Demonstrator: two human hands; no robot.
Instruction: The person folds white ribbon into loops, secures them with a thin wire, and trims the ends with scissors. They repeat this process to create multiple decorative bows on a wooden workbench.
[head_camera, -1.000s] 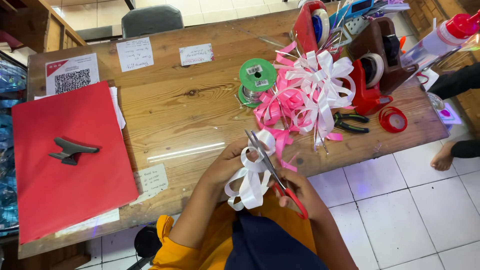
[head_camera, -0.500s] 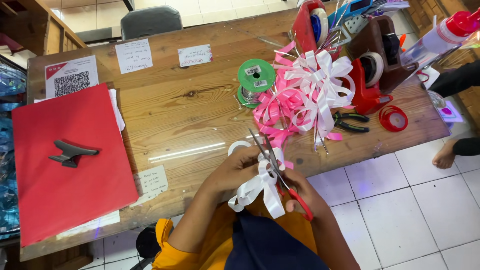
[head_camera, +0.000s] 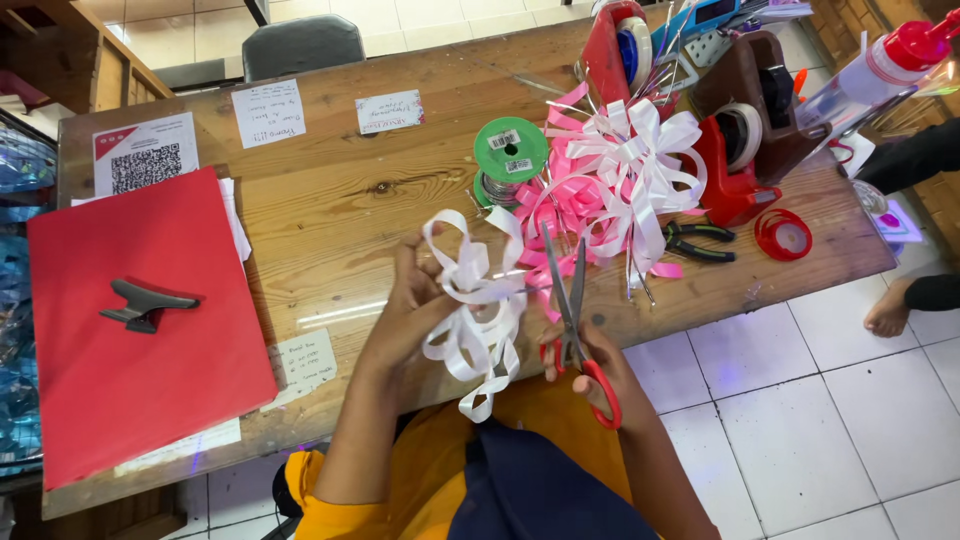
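Observation:
My left hand (head_camera: 412, 310) grips a bundle of looped white ribbon (head_camera: 472, 300) above the near edge of the wooden table (head_camera: 330, 200). Loose ends of the ribbon hang down toward my lap. My right hand (head_camera: 600, 365) holds red-handled scissors (head_camera: 572, 310) just right of the ribbon, blades slightly apart and pointing away from me. Behind them lies a pile of finished pink and white ribbon bows (head_camera: 610, 180).
A green ribbon spool (head_camera: 510, 152), black pliers (head_camera: 700, 240), red tape dispensers (head_camera: 735, 165), a red tape roll (head_camera: 783, 235) and a glue bottle (head_camera: 880, 70) crowd the right. A red folder (head_camera: 130, 330) with a black clip (head_camera: 140, 303) lies left. Another person's foot (head_camera: 890, 310) is at right.
Both hands have risen over the table with the white ribbon and the scissors. The ribbon loops have spread wider, and the scissors now point straight away from me.

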